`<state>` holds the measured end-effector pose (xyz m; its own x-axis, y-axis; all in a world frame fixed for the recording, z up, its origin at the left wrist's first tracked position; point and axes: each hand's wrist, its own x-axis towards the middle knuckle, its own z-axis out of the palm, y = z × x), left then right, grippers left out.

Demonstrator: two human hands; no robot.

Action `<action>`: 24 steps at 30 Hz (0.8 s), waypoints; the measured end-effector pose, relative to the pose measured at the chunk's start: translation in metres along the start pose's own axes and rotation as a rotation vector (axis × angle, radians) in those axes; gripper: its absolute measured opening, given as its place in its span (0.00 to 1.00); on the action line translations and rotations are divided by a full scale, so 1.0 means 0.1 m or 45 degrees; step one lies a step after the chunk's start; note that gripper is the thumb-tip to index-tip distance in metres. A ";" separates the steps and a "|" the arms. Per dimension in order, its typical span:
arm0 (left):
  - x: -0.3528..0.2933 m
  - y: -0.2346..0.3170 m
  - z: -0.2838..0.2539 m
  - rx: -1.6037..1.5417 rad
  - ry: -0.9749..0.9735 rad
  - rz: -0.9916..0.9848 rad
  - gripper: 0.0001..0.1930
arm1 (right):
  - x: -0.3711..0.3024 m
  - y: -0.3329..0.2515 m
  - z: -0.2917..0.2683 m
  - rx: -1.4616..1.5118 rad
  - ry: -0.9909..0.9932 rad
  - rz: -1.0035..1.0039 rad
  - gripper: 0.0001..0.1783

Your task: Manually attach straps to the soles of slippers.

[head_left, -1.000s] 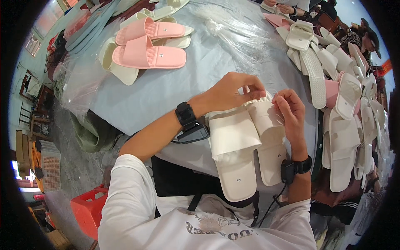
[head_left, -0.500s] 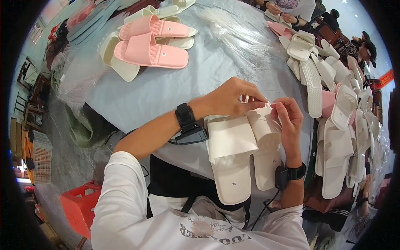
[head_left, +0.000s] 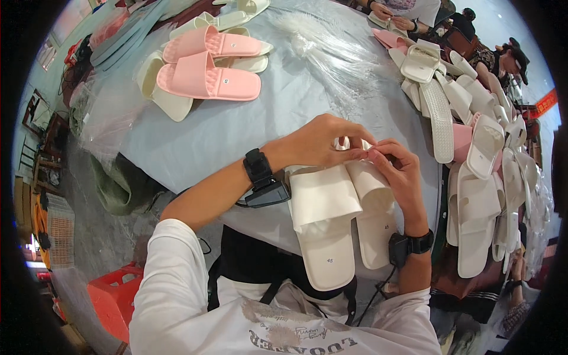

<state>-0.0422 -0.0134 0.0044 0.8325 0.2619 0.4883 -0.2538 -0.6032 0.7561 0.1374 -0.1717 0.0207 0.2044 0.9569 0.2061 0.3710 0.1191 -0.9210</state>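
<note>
In the head view, your left hand (head_left: 322, 141) and right hand (head_left: 404, 168) meet, each grip narrow and pinched, at the far end of the right cream slipper (head_left: 376, 236); I cannot tell what they pinch. The left cream slipper (head_left: 325, 204) juts past the surface's (head_left: 201, 142) near edge, so a hard tug could tip it off.

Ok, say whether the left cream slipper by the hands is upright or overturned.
Upright: this cream slipper shows its strap and footbed facing up.
</note>
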 end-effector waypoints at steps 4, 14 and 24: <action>0.00 0.04 -0.04 -0.067 -0.134 0.041 0.34 | -0.02 0.07 -0.01 0.279 0.127 0.082 0.05; 0.02 0.14 -0.12 -0.099 -0.547 0.187 0.57 | 0.02 0.12 -0.08 0.897 0.334 0.156 0.13; 0.03 -0.02 -0.11 -0.822 -0.522 -0.327 0.37 | 0.02 0.19 -0.16 1.610 0.454 0.124 0.13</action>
<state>-0.0442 -0.0035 0.0096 0.9861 -0.0396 0.1614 -0.1604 0.0256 0.9867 0.1592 -0.1720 0.0086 0.4801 0.8770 0.0180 -0.7167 0.4040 -0.5685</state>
